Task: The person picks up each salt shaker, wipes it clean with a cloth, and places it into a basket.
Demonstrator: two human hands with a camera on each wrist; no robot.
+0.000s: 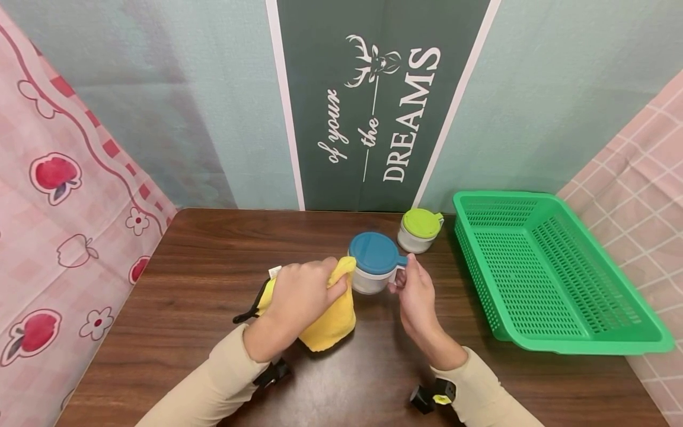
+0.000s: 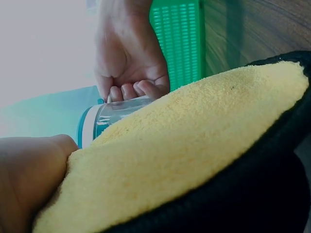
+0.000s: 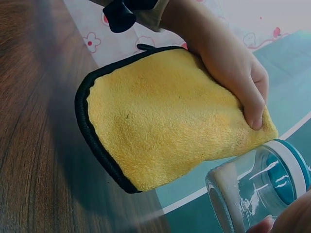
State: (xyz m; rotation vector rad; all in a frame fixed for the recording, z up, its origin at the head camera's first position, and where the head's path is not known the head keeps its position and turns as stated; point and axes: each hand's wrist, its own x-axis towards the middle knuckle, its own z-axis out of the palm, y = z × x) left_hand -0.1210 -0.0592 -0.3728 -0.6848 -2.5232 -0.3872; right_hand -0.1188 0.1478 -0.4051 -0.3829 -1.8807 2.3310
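The right hand (image 1: 418, 296) grasps the blue-lidded jar (image 1: 368, 281) by its handle side, fingers curled in and thumb up near the lid's tab. The left hand (image 1: 301, 290) pinches a yellow cloth (image 1: 331, 323) between thumb and fingers, a folded corner just beside or touching the jar's rim.

The jar, over the table (image 1: 213, 255) between the hands, looks like clear glass: probably fairly heavy, stiff, slippery on its smooth wall and breakable, so the handle seems the surest hold. The cloth should be light, soft and limp, best gripped in a bunched fold.

Beyond stands a smaller green-lidded jar (image 1: 420, 231); farther right, a green basket (image 1: 480, 284).

The right fingers hide most of the handle, and the cloth covers part of the jar in the left wrist view. Whether the jar's base touches the table is unclear.
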